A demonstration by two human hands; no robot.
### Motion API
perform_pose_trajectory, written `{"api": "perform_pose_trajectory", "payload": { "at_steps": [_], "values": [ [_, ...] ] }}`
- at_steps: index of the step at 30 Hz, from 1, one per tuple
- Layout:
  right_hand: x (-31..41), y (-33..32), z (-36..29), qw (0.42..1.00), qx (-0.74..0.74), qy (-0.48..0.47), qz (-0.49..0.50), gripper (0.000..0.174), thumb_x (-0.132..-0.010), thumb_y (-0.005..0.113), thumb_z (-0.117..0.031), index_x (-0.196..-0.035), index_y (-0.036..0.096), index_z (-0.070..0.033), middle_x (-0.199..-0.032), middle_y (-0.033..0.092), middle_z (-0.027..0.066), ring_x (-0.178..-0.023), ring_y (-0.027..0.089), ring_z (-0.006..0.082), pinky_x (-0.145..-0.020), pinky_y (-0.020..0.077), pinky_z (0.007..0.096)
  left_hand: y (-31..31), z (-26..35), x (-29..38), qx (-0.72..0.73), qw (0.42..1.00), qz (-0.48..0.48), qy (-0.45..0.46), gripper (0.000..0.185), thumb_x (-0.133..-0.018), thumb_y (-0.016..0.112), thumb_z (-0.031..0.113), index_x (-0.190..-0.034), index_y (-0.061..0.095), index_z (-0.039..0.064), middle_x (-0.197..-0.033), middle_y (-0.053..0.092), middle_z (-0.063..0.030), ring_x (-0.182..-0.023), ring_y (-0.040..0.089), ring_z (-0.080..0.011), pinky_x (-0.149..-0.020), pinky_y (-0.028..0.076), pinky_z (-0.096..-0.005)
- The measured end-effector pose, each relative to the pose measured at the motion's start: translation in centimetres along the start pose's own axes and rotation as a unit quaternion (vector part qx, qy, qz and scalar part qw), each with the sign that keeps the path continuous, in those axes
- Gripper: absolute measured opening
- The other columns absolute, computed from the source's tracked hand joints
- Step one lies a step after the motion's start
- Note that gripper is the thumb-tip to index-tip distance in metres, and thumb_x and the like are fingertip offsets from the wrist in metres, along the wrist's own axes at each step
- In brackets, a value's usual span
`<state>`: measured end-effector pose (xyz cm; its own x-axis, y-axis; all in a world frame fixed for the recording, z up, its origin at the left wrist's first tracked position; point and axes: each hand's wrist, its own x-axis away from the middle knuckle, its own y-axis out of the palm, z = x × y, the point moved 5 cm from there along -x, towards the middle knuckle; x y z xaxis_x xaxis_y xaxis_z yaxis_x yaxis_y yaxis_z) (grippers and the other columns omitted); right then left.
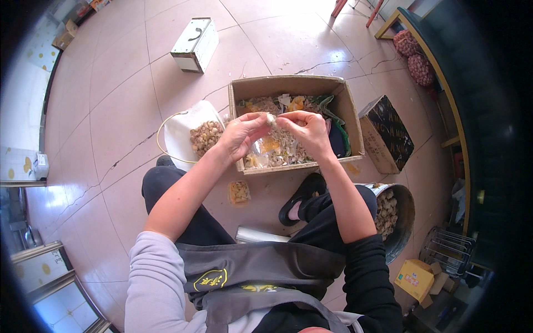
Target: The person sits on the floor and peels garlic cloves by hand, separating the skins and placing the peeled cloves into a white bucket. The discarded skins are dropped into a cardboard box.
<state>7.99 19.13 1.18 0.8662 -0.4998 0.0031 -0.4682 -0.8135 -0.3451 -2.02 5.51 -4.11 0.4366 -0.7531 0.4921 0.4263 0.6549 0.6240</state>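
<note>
Above an open cardboard box (297, 82), my left hand (246, 135) holds a small pale piece, probably a garlic clove (271, 119), between thumb and fingertips. My right hand (307, 131) is pinched at the other side of that piece. Papery skins (287, 145), plastic wrappers and a green-edged bag fill the box below. Left of the box, a white bucket (179, 129) lies with its mouth towards me and holds what look like garlic cloves (205, 135). A small clear tub of pale cloves (239, 192) stands on the floor near my feet.
To the right are a black-patterned carton (387, 133) and a metal bucket (406, 233) of brownish bulbs or cloves. A white case (195, 43) stands farther off. Net sacks (419, 68) lie by a green bench. A yellow box (414, 279) and wire rack (447, 249) sit lower right.
</note>
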Motion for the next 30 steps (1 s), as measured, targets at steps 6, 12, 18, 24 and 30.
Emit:
{"api": "perform_pose_trajectory", "payload": {
  "at_steps": [6,12,18,24,30],
  "values": [
    [0.3,0.9,-0.6,0.998,0.046,-0.051,0.011,0.019,-0.080,0.072,-0.016,-0.092,0.073,-0.002,-0.079,0.070,0.0078,-0.068,0.063,0.0100,-0.062,0.0494,0.0233,-0.6,-0.2,-0.5,0.005,0.999,0.003,0.033,0.024,-0.085,0.069,0.012,-0.104,0.060,0.000,-0.101,0.065,-0.0104,-0.094,0.063,-0.0190,-0.090,0.051,-0.0313],
    [1.0,1.1,-1.4,0.984,0.106,-0.113,0.083,0.013,-0.077,0.072,-0.010,-0.085,0.071,0.000,-0.073,0.068,0.0068,-0.064,0.061,0.0085,-0.059,0.0487,0.0230,-0.4,-0.6,-0.1,-0.008,1.000,0.002,0.012,0.026,-0.088,0.064,0.011,-0.110,0.058,0.000,-0.104,0.064,-0.0111,-0.104,0.062,-0.0193,-0.089,0.053,-0.0267],
    [-0.4,-1.1,-0.8,0.976,0.147,-0.085,0.135,0.011,-0.077,0.069,-0.006,-0.087,0.072,-0.002,-0.072,0.067,0.0052,-0.062,0.058,0.0074,-0.059,0.0484,0.0232,0.4,-0.9,-0.2,0.075,0.995,-0.057,-0.040,0.025,-0.090,0.061,0.008,-0.113,0.056,-0.001,-0.110,0.061,-0.0134,-0.104,0.062,-0.0209,-0.091,0.054,-0.0256],
    [0.2,-0.5,-1.7,0.989,0.084,-0.103,0.059,0.015,-0.076,0.072,-0.008,-0.090,0.073,-0.003,-0.072,0.066,0.0056,-0.061,0.057,0.0077,-0.056,0.0460,0.0209,-0.1,-0.8,-0.4,0.090,0.995,-0.026,-0.023,0.022,-0.088,0.064,0.008,-0.107,0.058,-0.001,-0.106,0.062,-0.0120,-0.102,0.060,-0.0212,-0.094,0.051,-0.0289],
    [0.7,0.6,-2.4,0.981,0.116,-0.145,0.054,0.012,-0.073,0.072,-0.012,-0.080,0.072,-0.002,-0.070,0.066,0.0096,-0.059,0.064,0.0174,-0.057,0.0501,0.0276,-0.4,-0.7,-0.5,0.042,0.999,-0.012,0.017,0.019,-0.088,0.063,0.007,-0.105,0.056,0.001,-0.106,0.061,-0.0110,-0.103,0.061,-0.0207,-0.091,0.053,-0.0288]
  ]
}}
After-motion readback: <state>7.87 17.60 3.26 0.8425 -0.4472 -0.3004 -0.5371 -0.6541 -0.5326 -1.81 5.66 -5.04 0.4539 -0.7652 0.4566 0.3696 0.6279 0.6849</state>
